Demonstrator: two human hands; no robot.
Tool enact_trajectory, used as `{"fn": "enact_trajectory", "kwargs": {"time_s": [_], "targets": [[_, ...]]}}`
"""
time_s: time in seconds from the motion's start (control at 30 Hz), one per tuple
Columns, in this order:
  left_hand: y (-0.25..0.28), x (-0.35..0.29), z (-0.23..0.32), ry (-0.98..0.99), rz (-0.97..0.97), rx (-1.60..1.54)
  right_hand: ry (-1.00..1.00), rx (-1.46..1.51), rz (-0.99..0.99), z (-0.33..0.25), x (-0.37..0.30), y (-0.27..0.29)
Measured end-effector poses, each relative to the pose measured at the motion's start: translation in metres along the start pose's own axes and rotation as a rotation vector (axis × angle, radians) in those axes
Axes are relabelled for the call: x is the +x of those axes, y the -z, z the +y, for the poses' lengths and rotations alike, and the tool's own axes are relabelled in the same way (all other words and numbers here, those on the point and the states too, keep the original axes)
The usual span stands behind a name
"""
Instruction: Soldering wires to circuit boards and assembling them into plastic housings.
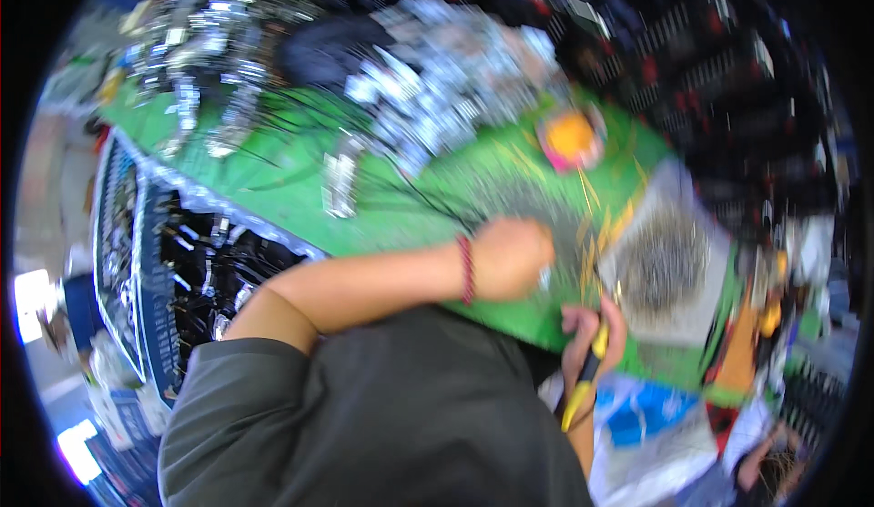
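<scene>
L hand (513, 258) curled over green desk (287, 193), pale bit (544, 278) by its fingers; grip too blurred to tell. R hand (614, 343) wrapped round yellow-blk tool (590, 368), handle slanting down, prob. for control; dark pile (667, 257) alongside, likely for reach.

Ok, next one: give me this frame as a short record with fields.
left hand: curled low over the green tabletop; too blurred to tell what it holds
right hand: fingers around a yellow-and-black pen-shaped tool
left wrist: red bracelet
right of hands: pale sheet bearing a dark heap
beyond hands: orange-and-pink round object, silvery pile
image quality: strong motion blur
</scene>
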State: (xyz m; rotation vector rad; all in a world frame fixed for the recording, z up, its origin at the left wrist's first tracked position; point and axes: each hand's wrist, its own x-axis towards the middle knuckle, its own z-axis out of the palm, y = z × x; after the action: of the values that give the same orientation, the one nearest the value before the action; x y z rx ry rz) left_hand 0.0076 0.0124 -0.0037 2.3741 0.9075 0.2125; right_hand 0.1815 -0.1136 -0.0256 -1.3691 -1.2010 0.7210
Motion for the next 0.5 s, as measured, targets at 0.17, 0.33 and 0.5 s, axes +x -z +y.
{"fn": "enact_trajectory", "kwargs": {"time_s": [0.17, 0.33, 0.5], "targets": [[0.004, -0.004, 0.005, -0.111, -0.06, -0.12, 0.117, -0.103, -0.064, 0.013, 0.005, 0.011], [0.115, 0.005, -0.022, -0.229, 0.605, -0.386, 0.156, -0.076, -0.034, 0.009, 0.01, -0.001], [0.171, 0.097, -0.008, -0.153, 0.873, -0.341, 0.054, 0.059, 0.049, 0.007, 0.02, -0.005]]}}
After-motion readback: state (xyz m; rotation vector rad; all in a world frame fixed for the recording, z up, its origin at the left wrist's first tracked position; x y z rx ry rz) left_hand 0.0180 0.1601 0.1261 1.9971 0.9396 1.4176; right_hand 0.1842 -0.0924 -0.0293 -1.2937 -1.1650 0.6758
